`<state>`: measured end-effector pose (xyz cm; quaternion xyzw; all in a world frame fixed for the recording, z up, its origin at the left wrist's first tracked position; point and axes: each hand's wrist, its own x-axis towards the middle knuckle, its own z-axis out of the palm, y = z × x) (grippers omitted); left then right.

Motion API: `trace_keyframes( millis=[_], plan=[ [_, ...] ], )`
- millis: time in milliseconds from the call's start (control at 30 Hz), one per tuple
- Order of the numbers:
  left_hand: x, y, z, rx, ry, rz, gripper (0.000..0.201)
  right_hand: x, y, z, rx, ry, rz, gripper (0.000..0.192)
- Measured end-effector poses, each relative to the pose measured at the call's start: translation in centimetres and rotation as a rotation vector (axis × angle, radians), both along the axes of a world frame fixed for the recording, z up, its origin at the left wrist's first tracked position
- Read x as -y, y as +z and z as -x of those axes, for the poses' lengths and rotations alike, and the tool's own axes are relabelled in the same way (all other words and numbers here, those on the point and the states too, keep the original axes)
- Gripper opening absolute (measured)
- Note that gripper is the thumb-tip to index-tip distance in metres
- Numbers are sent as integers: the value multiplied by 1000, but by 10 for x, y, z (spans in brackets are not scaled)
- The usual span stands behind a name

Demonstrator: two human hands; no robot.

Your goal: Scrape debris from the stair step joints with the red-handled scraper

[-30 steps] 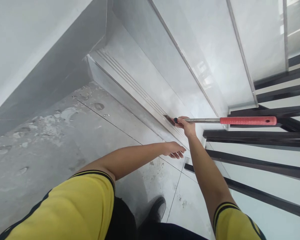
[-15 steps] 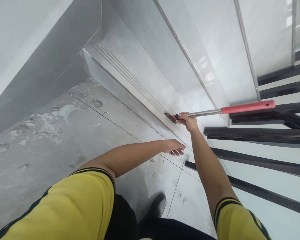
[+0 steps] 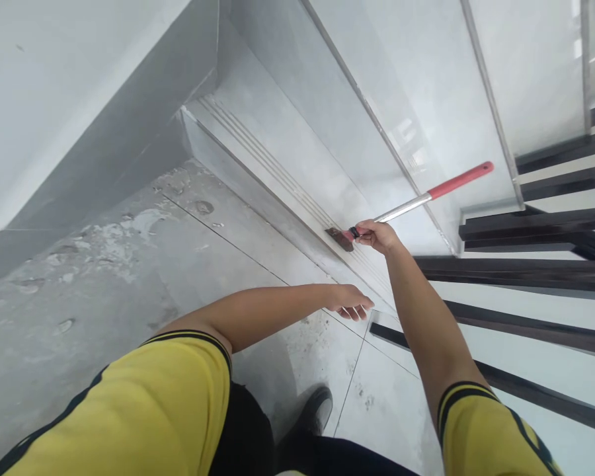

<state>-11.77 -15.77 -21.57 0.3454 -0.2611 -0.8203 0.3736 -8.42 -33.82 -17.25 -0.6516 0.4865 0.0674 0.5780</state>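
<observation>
My right hand (image 3: 377, 237) is wrapped round the lower shaft of a long-handled scraper (image 3: 401, 210), close to its black collar. The scraper's dark, dirty blade (image 3: 340, 239) rests on the grooved tread of the lowest stair step (image 3: 277, 173), near its front edge. Its shaft slants up and right, ending in a red grip (image 3: 461, 181). My left hand (image 3: 350, 302) hangs in front of the step with fingers loosely bent and apart, holding nothing. It is below and left of my right hand, apart from the scraper.
More pale tiled steps (image 3: 416, 86) rise to the upper right. Dark railing bars (image 3: 530, 324) run along the right. A grey side wall (image 3: 129, 125) bounds the steps at left. White residue (image 3: 114, 231) marks the floor tiles, and my shoe (image 3: 317, 410) stands below.
The scraper's red end has swung up and left, and its blade has turned to show a broader face. My right hand keeps its grip. The view has shifted slightly.
</observation>
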Motion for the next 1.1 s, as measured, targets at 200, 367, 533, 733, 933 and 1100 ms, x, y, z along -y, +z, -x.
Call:
trace_keyframes(
  millis=[200,367,533,733,933,1100],
  plan=[
    [3,-1,9,-10,-31,59,27,-5,-2,15,107,-81,152,12],
    [3,-3,11,-5,-25,70,27,2,-12,20,87,-124,137,13],
    [2,-2,8,21,-10,60,25,4,-13,16,74,-101,92,14],
    [-2,1,2,26,-20,57,24,8,-9,2,14,-115,30,9],
    [1,0,8,8,-22,73,26,-4,-2,12,4,-30,3,14],
    [3,-1,11,4,-30,77,27,-24,0,23,151,-47,199,18]
  ],
)
